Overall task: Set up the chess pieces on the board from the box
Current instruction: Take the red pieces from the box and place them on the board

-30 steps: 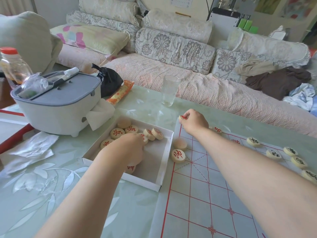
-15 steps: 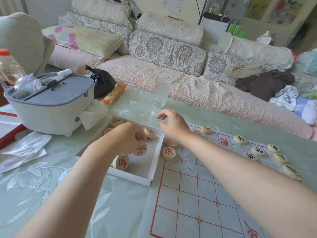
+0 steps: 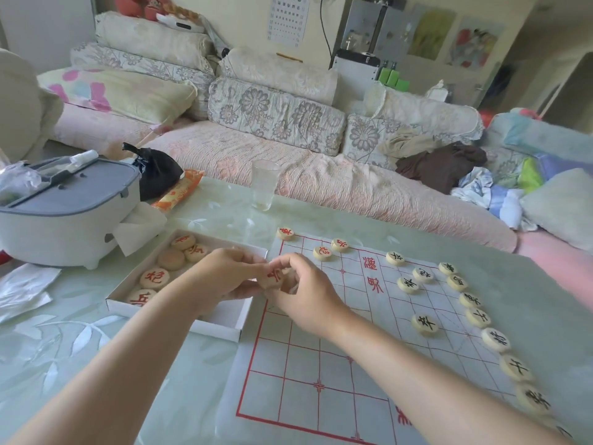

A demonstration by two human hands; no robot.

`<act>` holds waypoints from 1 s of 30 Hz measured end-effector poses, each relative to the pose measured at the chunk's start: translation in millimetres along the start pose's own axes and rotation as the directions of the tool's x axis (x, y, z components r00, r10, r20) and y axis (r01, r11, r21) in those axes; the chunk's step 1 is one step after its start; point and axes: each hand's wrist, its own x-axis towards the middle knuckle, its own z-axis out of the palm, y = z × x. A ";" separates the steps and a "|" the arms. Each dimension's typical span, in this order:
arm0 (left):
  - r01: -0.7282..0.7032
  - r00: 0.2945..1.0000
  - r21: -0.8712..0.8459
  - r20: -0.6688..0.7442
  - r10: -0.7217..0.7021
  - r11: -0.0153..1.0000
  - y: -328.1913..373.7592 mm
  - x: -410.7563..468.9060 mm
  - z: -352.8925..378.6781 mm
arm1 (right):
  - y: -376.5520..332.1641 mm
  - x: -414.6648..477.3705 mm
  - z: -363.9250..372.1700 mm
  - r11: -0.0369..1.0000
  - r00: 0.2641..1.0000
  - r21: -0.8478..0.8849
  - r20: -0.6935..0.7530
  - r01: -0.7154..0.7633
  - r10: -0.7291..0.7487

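Observation:
A white paper board (image 3: pixel 324 374) with red grid lines lies on the table. Left of it sits a shallow white box (image 3: pixel 210 327) holding several round wooden pieces with red characters (image 3: pixel 154 278). My left hand (image 3: pixel 221 277) and my right hand (image 3: pixel 308 292) meet above the box's right edge. Between their fingertips is one red-marked piece (image 3: pixel 272 279), pinched by both hands. Three red pieces (image 3: pixel 322 253) stand along the board's far left corner. Several black-marked pieces (image 3: pixel 424 323) line the board's right side.
A grey and white tub-shaped container (image 3: pixel 64 210) stands at the left, with tissue and plastic wrap (image 3: pixel 22 289) near it. A clear glass (image 3: pixel 264 184), an orange packet (image 3: pixel 178 192) and a black bag (image 3: pixel 157 171) sit at the table's far edge. A sofa lies behind.
My left hand lifted a red piece out of the box and moved right. My right hand came back from the board's far corner and met it. The camera view shifted right.

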 end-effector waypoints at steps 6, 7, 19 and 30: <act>-0.110 0.988 0.411 -0.055 0.146 0.905 -12.1 8.3 26.4 | 26.9 -19.5 -29.6 0.983 0.992 -0.155 -0.088 -0.103 0.090; -0.151 0.968 0.625 -0.064 0.243 0.766 -14.1 10.5 25.9 | 35.5 -17.7 -36.4 0.969 0.985 -0.203 -0.126 -0.140 0.116; -0.069 0.984 0.928 0.003 0.177 0.366 -31.7 34.7 7.7 | 109.2 34.2 -91.6 0.781 0.893 -0.456 -0.346 -0.427 0.287; -0.014 0.941 0.934 -0.108 0.320 0.357 -16.3 36.4 -36.7 | 80.3 57.2 -57.8 0.729 0.944 -0.615 -0.302 -0.300 0.133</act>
